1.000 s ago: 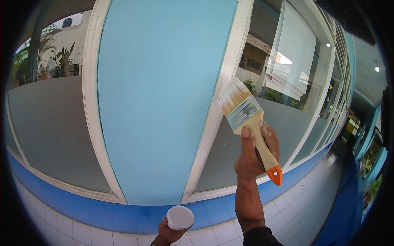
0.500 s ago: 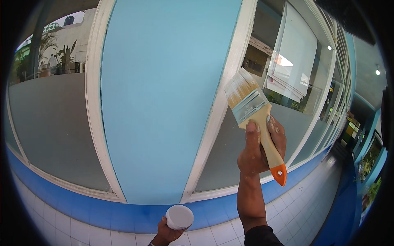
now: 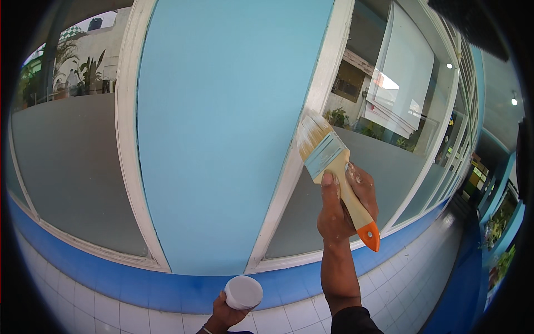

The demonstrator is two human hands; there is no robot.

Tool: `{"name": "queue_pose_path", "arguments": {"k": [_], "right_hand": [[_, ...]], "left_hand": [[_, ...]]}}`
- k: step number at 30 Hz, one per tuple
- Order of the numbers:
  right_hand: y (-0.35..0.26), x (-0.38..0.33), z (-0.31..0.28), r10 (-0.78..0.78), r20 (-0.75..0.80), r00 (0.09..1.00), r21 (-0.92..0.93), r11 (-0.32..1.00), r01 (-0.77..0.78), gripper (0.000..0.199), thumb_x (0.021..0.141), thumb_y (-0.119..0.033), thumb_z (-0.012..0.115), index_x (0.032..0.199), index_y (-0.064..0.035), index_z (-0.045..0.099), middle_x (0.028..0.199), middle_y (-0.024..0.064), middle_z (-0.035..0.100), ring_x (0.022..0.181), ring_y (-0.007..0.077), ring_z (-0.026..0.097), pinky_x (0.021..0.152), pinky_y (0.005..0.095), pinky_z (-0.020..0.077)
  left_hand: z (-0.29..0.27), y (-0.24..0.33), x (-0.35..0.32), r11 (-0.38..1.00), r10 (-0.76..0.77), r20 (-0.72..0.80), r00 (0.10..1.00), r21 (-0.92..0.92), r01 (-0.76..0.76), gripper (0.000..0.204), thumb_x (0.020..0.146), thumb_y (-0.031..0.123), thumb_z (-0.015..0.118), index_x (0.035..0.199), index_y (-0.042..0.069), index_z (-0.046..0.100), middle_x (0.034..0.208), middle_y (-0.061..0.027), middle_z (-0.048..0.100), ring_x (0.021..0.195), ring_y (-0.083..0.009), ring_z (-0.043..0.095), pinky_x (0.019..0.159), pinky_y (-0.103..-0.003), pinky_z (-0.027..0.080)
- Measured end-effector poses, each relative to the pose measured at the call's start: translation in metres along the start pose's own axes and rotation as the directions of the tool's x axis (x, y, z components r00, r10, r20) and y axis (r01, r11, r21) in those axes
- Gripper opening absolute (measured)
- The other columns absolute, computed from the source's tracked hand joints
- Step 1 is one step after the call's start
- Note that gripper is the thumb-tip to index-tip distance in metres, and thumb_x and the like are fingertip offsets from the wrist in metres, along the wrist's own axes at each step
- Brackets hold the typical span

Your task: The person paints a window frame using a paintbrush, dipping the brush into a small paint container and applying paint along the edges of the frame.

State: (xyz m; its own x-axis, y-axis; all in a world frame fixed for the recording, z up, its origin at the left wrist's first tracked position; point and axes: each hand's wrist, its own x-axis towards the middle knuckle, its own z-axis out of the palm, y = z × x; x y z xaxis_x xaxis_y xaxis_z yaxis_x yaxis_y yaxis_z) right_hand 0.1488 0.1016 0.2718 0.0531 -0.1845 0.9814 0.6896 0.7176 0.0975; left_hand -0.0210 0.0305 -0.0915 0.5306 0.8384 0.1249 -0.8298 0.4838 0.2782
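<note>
Holding one flat paintbrush (image 3: 327,155) in my right hand (image 3: 332,214): thumb on one side of the pale wooden handle, fingers on the other, orange butt end sticking out below. Left hand (image 3: 223,316) is wrapped on the side of a round white pot (image 3: 243,293), low at the bottom of the view, just in front of the dark blue wall base (image 3: 194,292). Pale flat top on the pot; can't tell if that's paint or a lid.

Step, as I read it: brushing white onto the right-hand white upright (image 3: 278,209). Bristles (image 3: 316,133) are whitened and their tips overlap that upright; can't confirm contact from one view. Brush leans up and left.

Next move calls for: bristles lined up along the narrow strip, light pressure, off the light-blue panel (image 3: 222,133) on one side and off the glass on the other. Pot held level.

Count:
- brush: 1
- pot: 1
- hands: 2, both loaded
- light-blue panel: 1
- white uprights flanking it: 2, incl. the left one (image 3: 129,156)
- big panes next to those uprights: 2, left pane (image 3: 72,178) and right pane (image 3: 384,167), lower parts greyed
- white sheets (image 3: 403,72) at the right pane: several, overlapping, no firm number
</note>
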Motion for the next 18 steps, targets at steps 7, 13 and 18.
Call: {"name": "queue_pose_path", "arguments": {"k": [7, 13, 18], "right_hand": [[-0.004, -0.006, -0.006, -0.019, 0.081, 0.997, -0.076, 0.997, 0.026, 0.035, 0.080, 0.001, 0.078, 0.109, -0.0025, 0.060, 0.100, 0.0215, 0.066, 0.082, 0.0256, 0.072, 0.063, 0.0300, 0.0594], [-0.005, -0.014, -0.010, -0.043, 0.118, 0.992, -0.082, 0.995, 0.053, 0.033, 0.080, 0.000, 0.078, 0.108, -0.0043, 0.061, 0.100, 0.0205, 0.066, 0.083, 0.0255, 0.073, 0.061, 0.0293, 0.0605], [-0.007, -0.022, -0.012, -0.044, 0.119, 0.992, -0.068, 0.996, 0.053, 0.034, 0.080, 0.000, 0.078, 0.110, -0.0055, 0.061, 0.100, 0.0194, 0.066, 0.082, 0.0243, 0.073, 0.061, 0.0291, 0.0605]], "left_hand": [[-0.006, -0.002, 0.001, 1.000, 0.000, 0.008, 1.000, -0.023, 0.000, 0.087, 0.085, 0.065, 0.059, 0.149, 0.011, 0.034, 0.148, -0.0140, 0.043, 0.137, -0.0359, 0.043, 0.117, -0.056, 0.030], [-0.012, -0.002, 0.002, 0.999, -0.014, 0.010, 1.000, -0.049, 0.014, 0.087, 0.085, 0.064, 0.061, 0.148, 0.011, 0.035, 0.147, -0.0139, 0.044, 0.136, -0.0357, 0.044, 0.115, -0.056, 0.032], [-0.008, -0.001, 0.001, 0.999, 0.007, 0.001, 1.000, -0.035, -0.007, 0.086, 0.084, 0.064, 0.063, 0.147, 0.012, 0.036, 0.145, -0.0134, 0.046, 0.135, -0.0356, 0.045, 0.115, -0.056, 0.033]]}}
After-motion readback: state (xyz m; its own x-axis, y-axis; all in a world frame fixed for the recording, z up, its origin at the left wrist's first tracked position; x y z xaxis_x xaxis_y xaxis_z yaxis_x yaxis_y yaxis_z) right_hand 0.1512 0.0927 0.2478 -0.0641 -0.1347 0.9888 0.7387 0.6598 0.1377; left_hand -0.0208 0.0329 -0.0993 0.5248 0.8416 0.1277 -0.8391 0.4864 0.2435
